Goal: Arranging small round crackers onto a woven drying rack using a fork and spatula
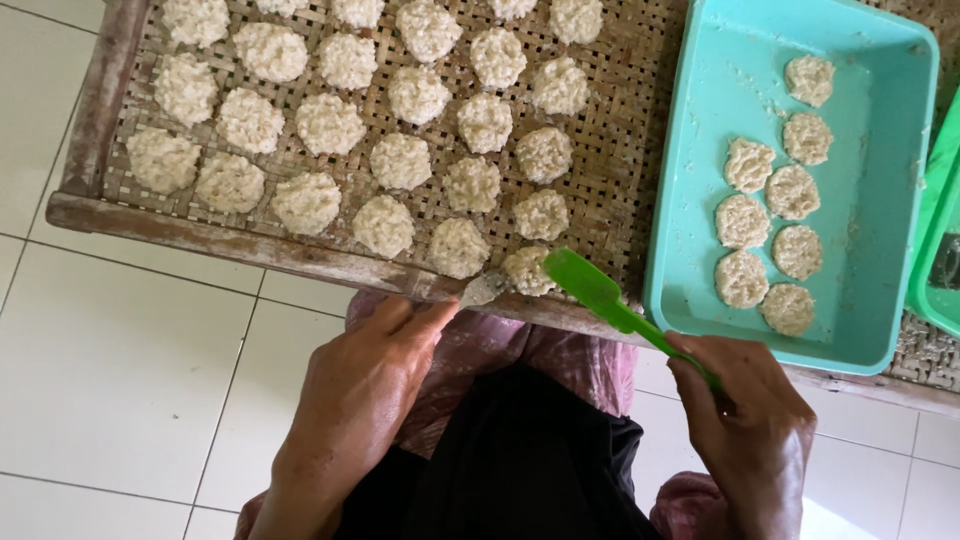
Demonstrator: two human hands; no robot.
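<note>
1. Head view looked straight down on my two hands at the near edge of a woven bamboo tray (620,150) framed in worn wood, already filled with rows of pale, lumpy rice cakes (400,160).
2. My right hand (750,430) was closed around the handle of a green spatula (610,300), whose blade lay tilted at the tray's near edge, touching the nearest cake (527,270).
3. My left hand (365,390) pinched a small, pale, metal-looking utensil (483,290), its tip just beside that same cake; what kind of tool it was I could not tell.
4. A turquoise plastic tub (880,200) sat on the tray to the right, with eight more cakes (770,230) lying in two loose columns on its floor.
5. I judged the step in hand to be setting a cake off the spatula into the front row, the left-hand tool steadying or pushing it.
6. The next move, as I read it, called for drawing the blade away flat so the soft cake kept its round shape, then sliding it cleanly under a cake in the tub without breaking an edge.
</note>
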